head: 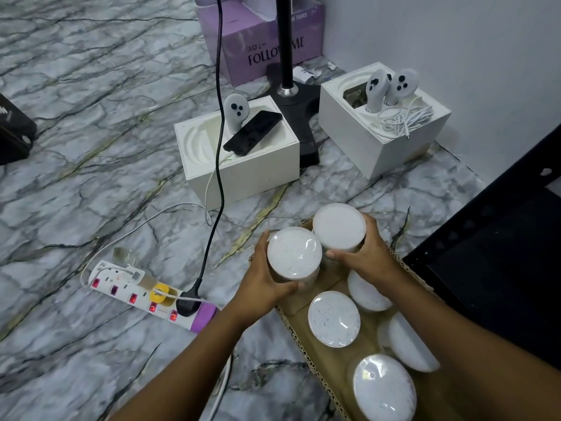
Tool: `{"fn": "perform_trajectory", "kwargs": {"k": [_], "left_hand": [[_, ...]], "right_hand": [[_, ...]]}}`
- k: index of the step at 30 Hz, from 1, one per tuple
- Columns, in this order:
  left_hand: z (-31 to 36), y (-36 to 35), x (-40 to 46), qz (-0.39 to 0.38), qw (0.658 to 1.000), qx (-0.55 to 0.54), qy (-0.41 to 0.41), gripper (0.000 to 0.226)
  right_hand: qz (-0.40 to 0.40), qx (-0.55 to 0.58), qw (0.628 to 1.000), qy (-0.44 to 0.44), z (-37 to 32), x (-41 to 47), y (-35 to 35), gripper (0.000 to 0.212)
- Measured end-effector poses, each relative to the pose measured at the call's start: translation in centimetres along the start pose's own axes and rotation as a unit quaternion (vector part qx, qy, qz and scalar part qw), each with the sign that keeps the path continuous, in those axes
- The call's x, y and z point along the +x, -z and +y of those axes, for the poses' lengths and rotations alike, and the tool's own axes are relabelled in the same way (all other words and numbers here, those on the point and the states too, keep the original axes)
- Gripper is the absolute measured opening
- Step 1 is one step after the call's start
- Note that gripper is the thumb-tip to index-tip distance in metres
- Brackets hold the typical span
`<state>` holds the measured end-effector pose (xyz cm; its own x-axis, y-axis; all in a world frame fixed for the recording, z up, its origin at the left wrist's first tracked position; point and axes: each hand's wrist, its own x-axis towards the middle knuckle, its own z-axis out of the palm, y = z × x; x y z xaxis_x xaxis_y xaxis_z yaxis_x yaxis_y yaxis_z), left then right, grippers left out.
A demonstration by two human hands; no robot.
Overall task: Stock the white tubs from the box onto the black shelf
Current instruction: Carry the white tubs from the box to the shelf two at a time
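Nearest the camera: a white tub (384, 387) at the near end of the cardboard box (299, 335), lid up. Beyond it in the box, three more tubs: one upright (334, 319), two tipped on their sides (413, 344) (367, 291) toward the shelf side.

Above the far end of the box, two tubs in hand. Left hand (267, 284) wrapped round the nearer tub (294, 253), fingers curled behind, thumb across the front. Right hand (361, 253) curled round the farther tub (338, 227), thumb pointing left. Both tubs raised above the rest, apparently clear of the box, touching or nearly touching each other.

Black shelf (498, 268) just beside the box, on its right. No tub visible on the part of the shelf in view, so stocking probably early: two tubs lifted but not yet placed, four left in the box. Next, likely a swing right from the box onto the shelf.

Left of the box on the marble floor (91, 147): a power strip (145, 294) with red switches lit.
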<state>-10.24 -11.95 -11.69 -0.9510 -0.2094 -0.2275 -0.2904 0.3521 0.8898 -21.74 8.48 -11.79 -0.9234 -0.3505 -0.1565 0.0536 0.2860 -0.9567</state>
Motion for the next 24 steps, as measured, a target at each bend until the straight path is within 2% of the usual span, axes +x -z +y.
{"fn": "perform_trajectory", "kwargs": {"k": [5,12,17,24], "left_hand": [[0.3,-0.6,0.0,0.045,0.998,-0.033,-0.01,0.092],[0.8,-1.0,0.4,0.063,0.994,-0.088,0.011,0.096],[1.2,-0.8,0.9,0.073,0.992,-0.102,-0.019,0.105],[1.7,-1.0,1.0,0.075,0.989,-0.126,-0.029,0.099]], "right_hand": [[0.008,0.016,1.0,0.018,-0.2,-0.1,-0.2,0.094],[0.034,0.005,0.999,0.032,-0.4,-0.2,-0.4,0.095],[0.048,0.001,0.998,0.04,-0.8,-0.4,0.1,0.091],[0.043,0.002,0.997,0.056,-1.1,-0.9,0.3,0.098]]}}
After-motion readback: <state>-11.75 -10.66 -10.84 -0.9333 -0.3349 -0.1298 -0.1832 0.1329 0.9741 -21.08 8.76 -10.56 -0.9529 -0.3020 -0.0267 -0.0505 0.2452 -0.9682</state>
